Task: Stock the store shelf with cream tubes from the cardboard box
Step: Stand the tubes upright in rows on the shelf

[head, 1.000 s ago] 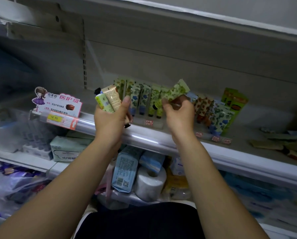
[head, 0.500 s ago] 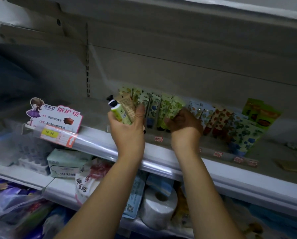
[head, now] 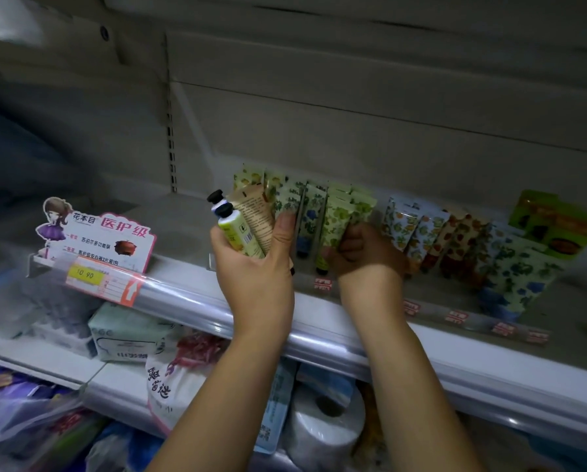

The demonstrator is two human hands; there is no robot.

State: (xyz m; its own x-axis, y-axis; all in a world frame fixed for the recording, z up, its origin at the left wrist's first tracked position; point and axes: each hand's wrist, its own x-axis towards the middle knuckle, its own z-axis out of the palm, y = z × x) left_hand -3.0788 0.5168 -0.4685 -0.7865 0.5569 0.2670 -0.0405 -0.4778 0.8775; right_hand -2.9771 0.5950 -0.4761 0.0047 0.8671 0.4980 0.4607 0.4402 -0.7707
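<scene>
On the shelf (head: 183, 243), right hand (head: 367, 258) is apparently pinching a green cream tube (head: 336, 216), ideally seating it cap-down; left hand (head: 254, 270) is gripping spare tubes (head: 249, 226).

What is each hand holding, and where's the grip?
Left hand: several cream tubes, grip round their lower bodies. Right hand: one green-patterned tube, grip near its cap end.

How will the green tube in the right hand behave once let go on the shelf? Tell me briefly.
Probably tippy: the green tube in the right hand stands cap down, wide flat end up, propped by the neighbouring tubes. Likely light, since the left hand grips a bundle of tubes at once. Its flat end should keep it from rolling far.
</scene>
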